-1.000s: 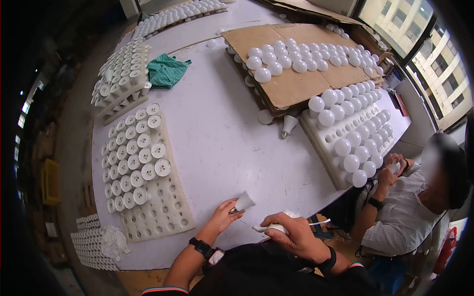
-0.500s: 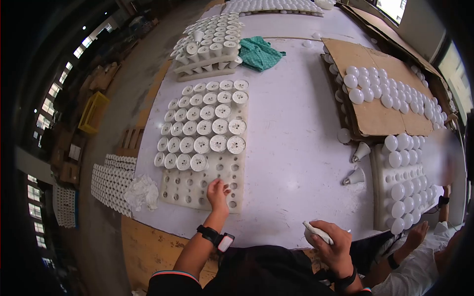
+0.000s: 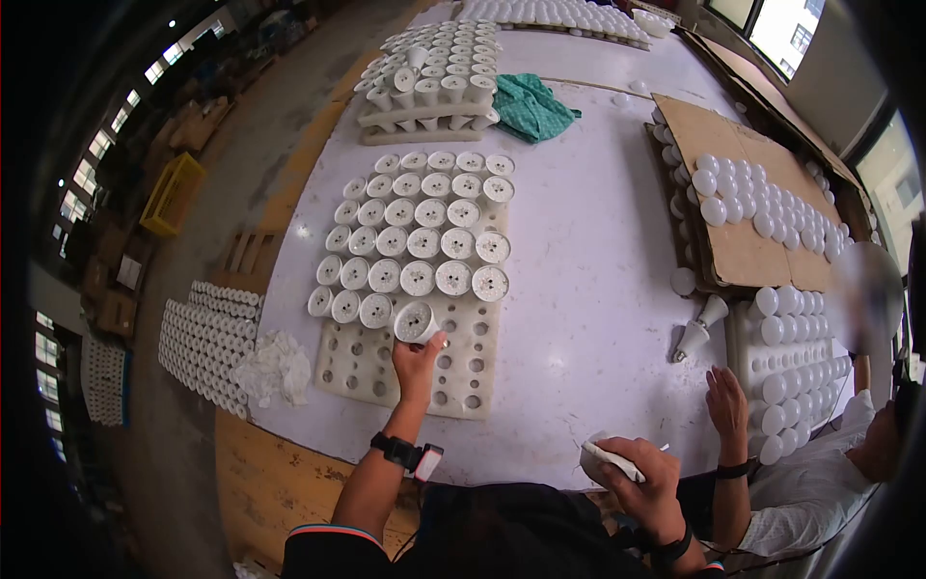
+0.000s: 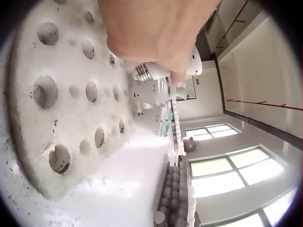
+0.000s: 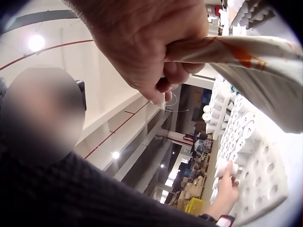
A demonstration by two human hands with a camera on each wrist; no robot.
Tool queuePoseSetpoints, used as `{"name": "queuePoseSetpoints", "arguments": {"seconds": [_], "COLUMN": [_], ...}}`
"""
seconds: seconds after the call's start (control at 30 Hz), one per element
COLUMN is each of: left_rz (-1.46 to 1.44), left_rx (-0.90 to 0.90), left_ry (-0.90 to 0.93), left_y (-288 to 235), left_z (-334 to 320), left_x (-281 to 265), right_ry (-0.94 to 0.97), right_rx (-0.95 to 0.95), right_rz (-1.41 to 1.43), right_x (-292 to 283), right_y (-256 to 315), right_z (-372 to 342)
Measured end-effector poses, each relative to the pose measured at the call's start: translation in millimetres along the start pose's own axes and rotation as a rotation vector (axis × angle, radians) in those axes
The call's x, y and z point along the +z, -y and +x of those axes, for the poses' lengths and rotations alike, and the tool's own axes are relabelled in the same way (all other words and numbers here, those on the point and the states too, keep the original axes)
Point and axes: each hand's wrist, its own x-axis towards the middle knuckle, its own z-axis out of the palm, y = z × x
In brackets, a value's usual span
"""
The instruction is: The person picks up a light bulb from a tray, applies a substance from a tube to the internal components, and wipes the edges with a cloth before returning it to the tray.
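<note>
My left hand (image 3: 415,372) grips a white bulb base (image 3: 415,318), its wide open end showing two dark dots. In the left wrist view the silver screw end of the bulb base (image 4: 142,72) points sideways, above the foam tray. It is at the near end of the rows of bulb bases in the holed foam tray (image 3: 458,410). My right hand (image 3: 651,478) holds a soft, folded white thing (image 3: 617,461) over the table's near edge. In the right wrist view this white thing (image 5: 232,52) bears orange marks, and a thin strand hangs by the fingertips.
Two more bulb bases (image 3: 696,333) lie right of centre, close to a tray of round white bulbs (image 3: 786,391). Another person's hand (image 3: 728,410) is beside them. Cardboard (image 3: 733,251) carries more bulbs. A green cloth (image 3: 531,108) lies near stacked bulb bases (image 3: 429,92).
The first bulb base my left hand held now lies on the table. That hand came left, empty, over the tray and gripped another bulb base. My right hand keeps the white thing.
</note>
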Motion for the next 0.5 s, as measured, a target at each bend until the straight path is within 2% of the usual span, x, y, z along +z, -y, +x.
{"name": "queuePoseSetpoints", "arguments": {"seconds": [0.07, 0.13, 0.17, 0.23, 0.3, 0.37, 0.43, 0.5], "left_rz": [-0.085, -0.518, -0.516, -0.703, -0.720, -0.639, -0.621, -0.671], "left_rx": [-0.142, -0.390, -0.399, -0.835, -0.844, -0.702, -0.751, -1.000], "left_ry": [0.123, 0.460, 0.465, 0.720, 0.827, 0.829, 0.890, 0.922], "left_y": [-36.4, -59.7, -70.1, -86.2, -98.3, -119.5, -129.2, -137.7], "left_z": [-43.1, -73.4, -80.3, -88.6, -100.6, -114.7, -122.8, -124.1], "left_x": [3.5, 5.2, 3.6, 1.9, 3.9, 9.4, 13.9, 19.7], "right_ry": [-0.003, 0.019, 0.045, 0.042, 0.024, -0.021, -0.054, -0.032], "right_rx": [-0.027, -0.046, -0.065, -0.074, -0.061, -0.169, -0.184, -0.264], "right_rz": [0.015, 0.021, 0.025, 0.013, -0.013, -0.041, -0.076, -0.041], "right_x": [1.5, 1.7, 0.7, -0.9, -4.6, -7.8, -12.1, -17.0], "right_y": [1.0, 2.2, 3.2, 4.4, 4.7, 2.9, 2.2, 3.4], "right_z": [0.5, 2.8, 3.4, 3.8, 1.1, -2.0, -3.9, -3.4]}}
